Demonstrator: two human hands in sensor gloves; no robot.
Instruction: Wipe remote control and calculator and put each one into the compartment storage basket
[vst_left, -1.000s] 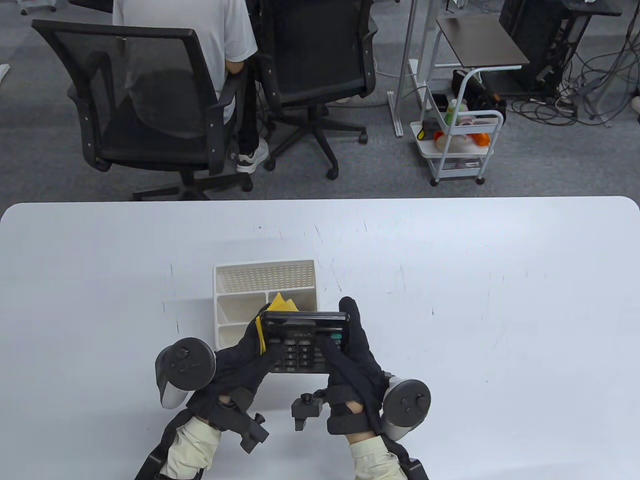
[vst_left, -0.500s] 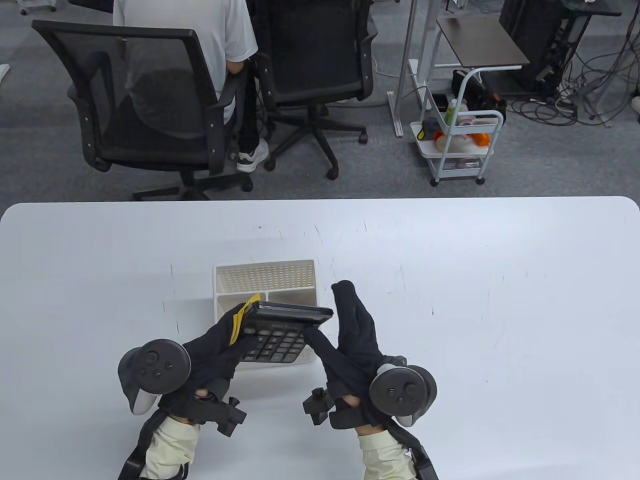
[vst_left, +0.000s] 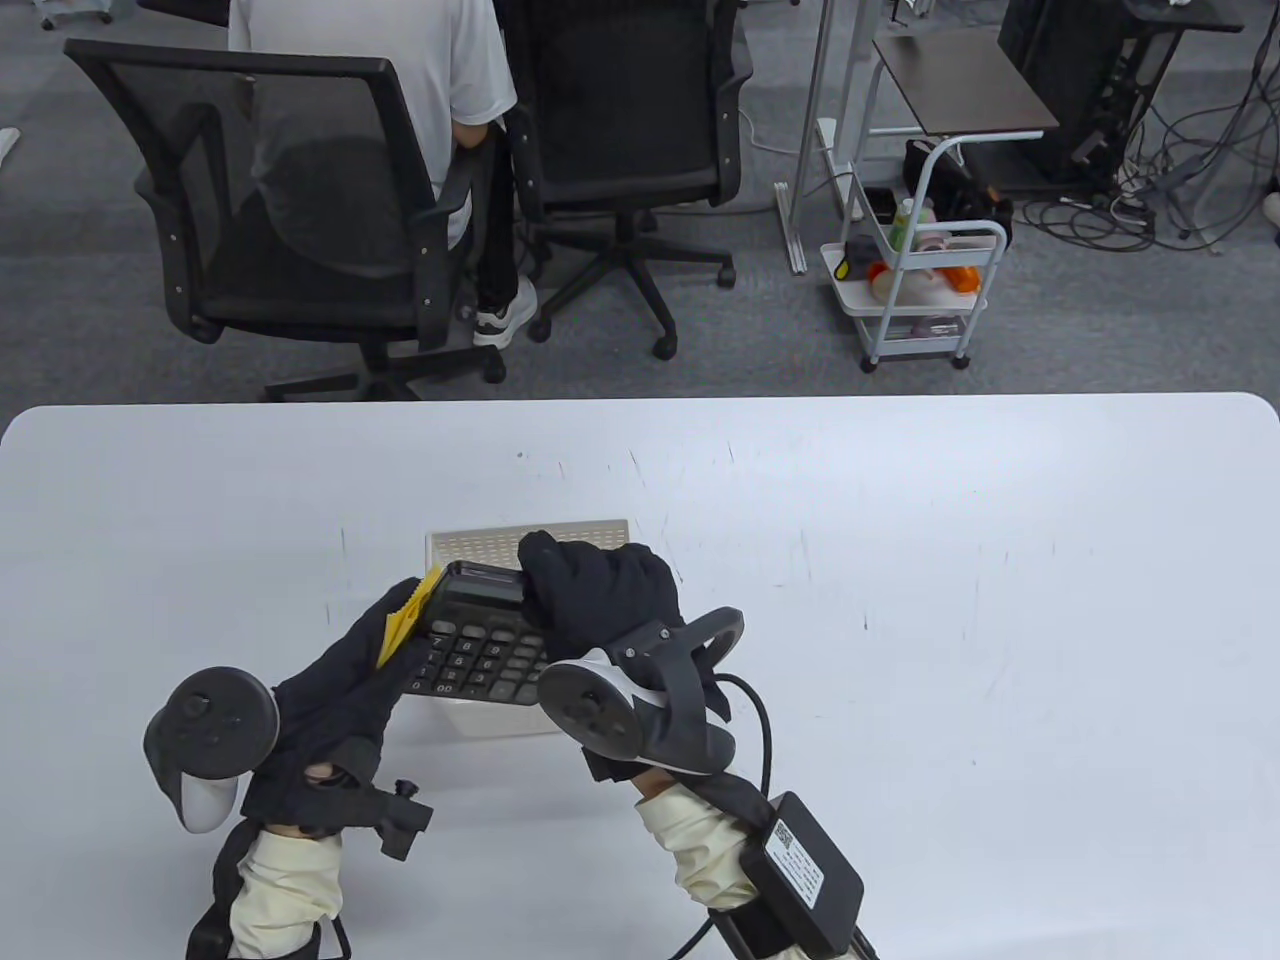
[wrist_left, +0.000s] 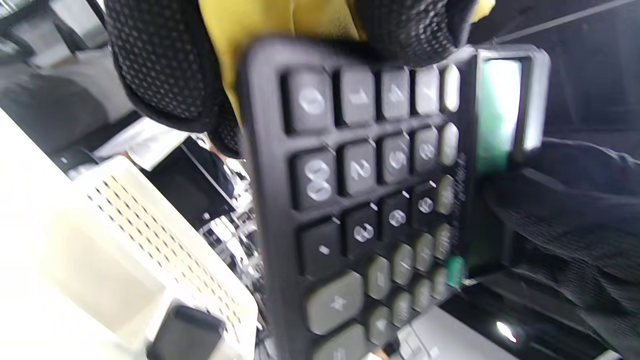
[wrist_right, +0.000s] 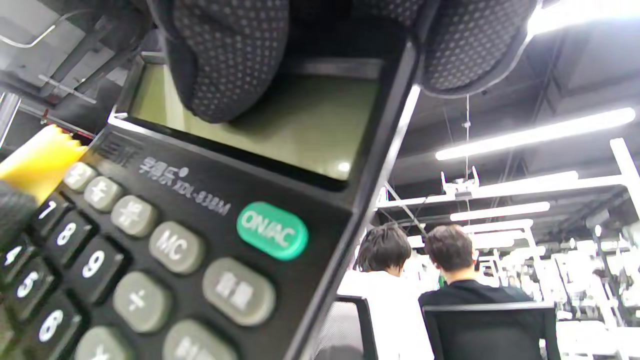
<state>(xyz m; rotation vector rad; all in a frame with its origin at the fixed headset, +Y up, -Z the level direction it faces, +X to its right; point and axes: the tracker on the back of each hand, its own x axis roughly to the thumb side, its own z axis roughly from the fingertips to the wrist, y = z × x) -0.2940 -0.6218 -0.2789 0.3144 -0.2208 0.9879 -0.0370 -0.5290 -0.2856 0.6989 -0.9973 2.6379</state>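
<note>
A black calculator (vst_left: 478, 640) hangs tilted over the white compartment basket (vst_left: 480, 545), keys up. My left hand (vst_left: 405, 625) grips its left edge with a yellow cloth (vst_left: 402, 622) pinched between the fingers and the casing. My right hand (vst_left: 545, 585) clamps the display end from above. In the left wrist view the keypad (wrist_left: 380, 200) fills the frame, with the yellow cloth (wrist_left: 260, 25) under my fingers (wrist_left: 155, 60). The right wrist view shows my thumb (wrist_right: 230, 60) on the calculator's display (wrist_right: 280, 130). No remote control is seen in any view.
The basket's perforated back wall (wrist_left: 125, 235) lies just below the calculator. Bare white tabletop (vst_left: 950, 600) stretches to the right. Beyond the far edge stand office chairs (vst_left: 300, 200) with a seated person (vst_left: 400, 60), and a small white cart (vst_left: 920, 290).
Both hands carried the calculator left and further away, over the basket. My right hand rolled over and took hold of the display end; its tracker now faces the camera.
</note>
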